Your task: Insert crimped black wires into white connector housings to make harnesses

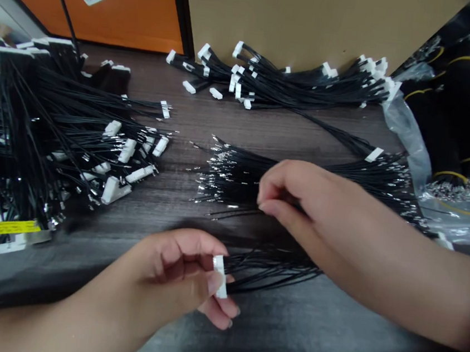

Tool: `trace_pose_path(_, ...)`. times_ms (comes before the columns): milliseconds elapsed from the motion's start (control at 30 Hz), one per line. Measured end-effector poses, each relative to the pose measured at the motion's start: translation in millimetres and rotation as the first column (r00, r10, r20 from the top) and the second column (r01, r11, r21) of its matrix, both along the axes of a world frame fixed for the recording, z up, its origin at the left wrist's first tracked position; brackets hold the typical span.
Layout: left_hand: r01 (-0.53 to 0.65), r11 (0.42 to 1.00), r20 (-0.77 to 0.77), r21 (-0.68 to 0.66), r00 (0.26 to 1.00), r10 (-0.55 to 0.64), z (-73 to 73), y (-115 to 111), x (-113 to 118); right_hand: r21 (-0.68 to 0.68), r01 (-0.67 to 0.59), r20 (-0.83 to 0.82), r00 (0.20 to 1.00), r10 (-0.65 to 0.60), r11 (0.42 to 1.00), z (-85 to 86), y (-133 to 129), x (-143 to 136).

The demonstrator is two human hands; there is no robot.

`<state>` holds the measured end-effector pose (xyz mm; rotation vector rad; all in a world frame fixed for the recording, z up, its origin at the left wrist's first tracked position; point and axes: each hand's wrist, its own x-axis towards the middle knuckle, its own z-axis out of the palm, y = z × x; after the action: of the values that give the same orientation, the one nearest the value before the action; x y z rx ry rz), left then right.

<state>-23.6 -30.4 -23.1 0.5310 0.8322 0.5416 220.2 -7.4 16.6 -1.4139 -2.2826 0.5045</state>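
A white connector (219,276) with black wires (275,275) running off to the right is held between the thumb and fingers of my left hand (190,278). Above and to the right, my right hand (295,196) is closed in a pinch over the near edge of a bundle of loose black wires (247,177) with bare metal tips. A few wires stick out to the left from beneath its fingertips, and the pinch itself looks closed on black wire.
Wires with white connectors are heaped at the left (37,99), beside a yellow strip (2,228). More connectorised wires (307,88) lie at the back before a cardboard box (301,20). An orange box (121,13) stands back left; bagged wire bundles (453,176) are at the right.
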Motion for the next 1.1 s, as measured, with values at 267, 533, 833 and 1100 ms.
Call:
trace_pose_path(267,0.019,1.0,-0.037,-0.023,0.999,-0.02,0.0,-1,-4,-0.102,-0.163,-0.025,0.987,0.162,0.981,-0.3,-38,3)
trace_pose_path(533,0.045,0.999,-0.068,-0.017,0.997,-0.046,5.1,-2,-5,-0.151,-0.181,-0.104,0.98,0.167,0.972,0.2,-31,-2)
trace_pose_path(833,0.024,1.0,-0.04,0.003,0.999,-0.024,0.3,-3,0,-0.082,-0.236,-0.144,0.964,0.223,0.968,-0.1,-25,-2)
trace_pose_path(1100,0.053,0.999,-0.05,-0.013,0.997,-0.054,3.9,-7,4,-0.006,-0.26,-0.014,0.965,0.26,0.965,-19.9,21,-7)
